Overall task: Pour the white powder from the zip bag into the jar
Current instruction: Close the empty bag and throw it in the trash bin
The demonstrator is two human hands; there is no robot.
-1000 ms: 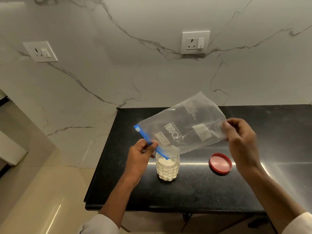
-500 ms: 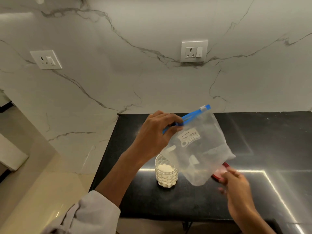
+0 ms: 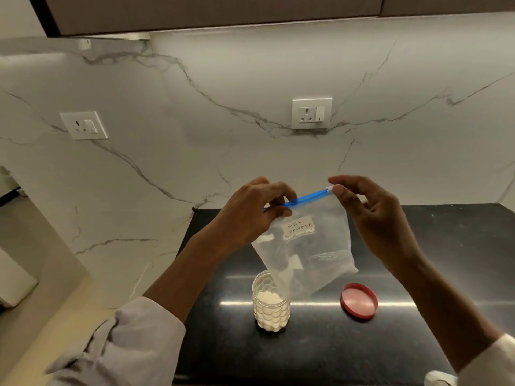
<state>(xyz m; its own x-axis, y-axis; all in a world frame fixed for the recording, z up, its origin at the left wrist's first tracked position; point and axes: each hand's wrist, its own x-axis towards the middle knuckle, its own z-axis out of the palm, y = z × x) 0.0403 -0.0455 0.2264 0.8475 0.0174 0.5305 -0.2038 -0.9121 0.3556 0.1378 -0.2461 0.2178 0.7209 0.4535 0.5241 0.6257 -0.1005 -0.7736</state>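
Observation:
The clear zip bag [image 3: 312,254] hangs upright above the counter, its blue zip strip on top and a label reading "milk powder" on its front. It looks nearly empty. My left hand [image 3: 250,215] pinches the left end of the zip strip, and my right hand [image 3: 373,215] pinches the right end at the white slider. Below the bag's lower left corner stands the textured glass jar [image 3: 270,307], open and filled most of the way with white powder. The jar's red lid [image 3: 359,300] lies flat on the counter to its right.
The black counter [image 3: 320,352] runs right along a marble wall with two socket plates [image 3: 312,113] [image 3: 83,125]. Its left edge drops off to a beige floor. A dark cabinet [image 3: 211,11] hangs overhead. Something white [image 3: 440,378] sits at the front right edge.
The bag has swung from tilted mouth-down over the jar to upright. My right hand left the bag's bottom and rose to the zip's right end. The view has tilted upward.

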